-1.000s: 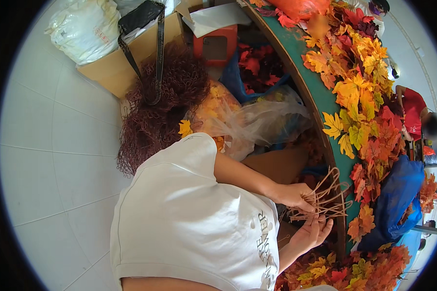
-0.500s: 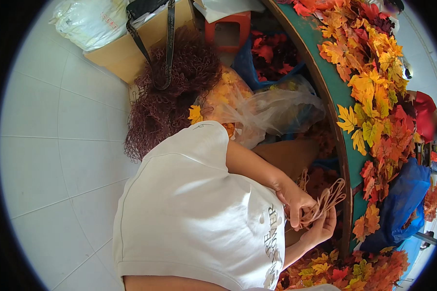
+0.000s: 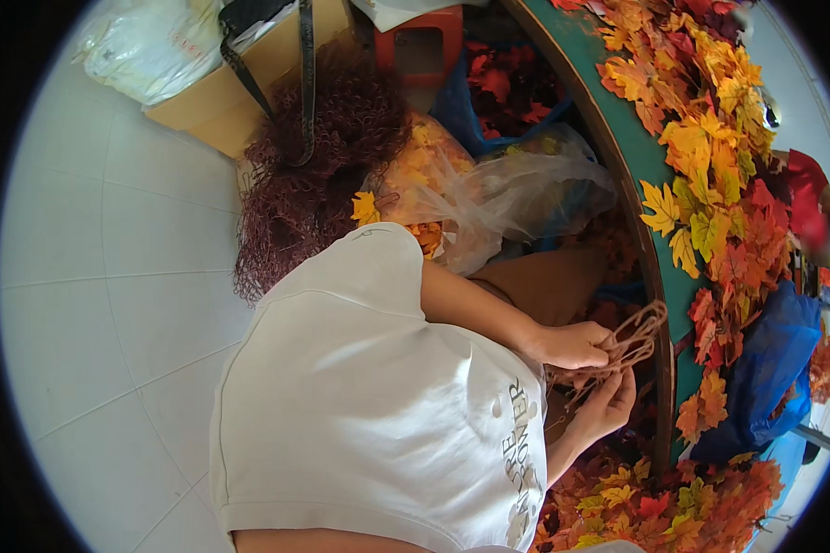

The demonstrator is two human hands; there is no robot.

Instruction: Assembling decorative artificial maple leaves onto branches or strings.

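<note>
A bundle of thin brown cords point(image 3: 638, 337), folded into loops, is held between my two hands beside the table's edge. My left hand point(image 3: 574, 348), on the upper arm in the picture, pinches the bundle, its thumb and fingers pressed together. Just below it, my right hand point(image 3: 605, 405) has its fingertips closed on the same cords. Loose strand ends hang under the hands, partly hidden by the fingers. Both arms come out of a white short-sleeved shirt point(image 3: 369, 387).
Artificial maple leaves point(image 3: 701, 147) in red, orange and yellow cover much of the green table point(image 3: 657, 198). A blue bag point(image 3: 773, 364) lies on it. Clear plastic bags point(image 3: 489, 198), a dark purple-brown tangle of strands point(image 3: 318, 166), a red stool point(image 3: 419, 39) and a cardboard box point(image 3: 203, 106) crowd the floor.
My left hand has turned, and its thumb now lies along the cords instead of hanging down. The looped cord ends have risen slightly. The whole view has shifted a little.
</note>
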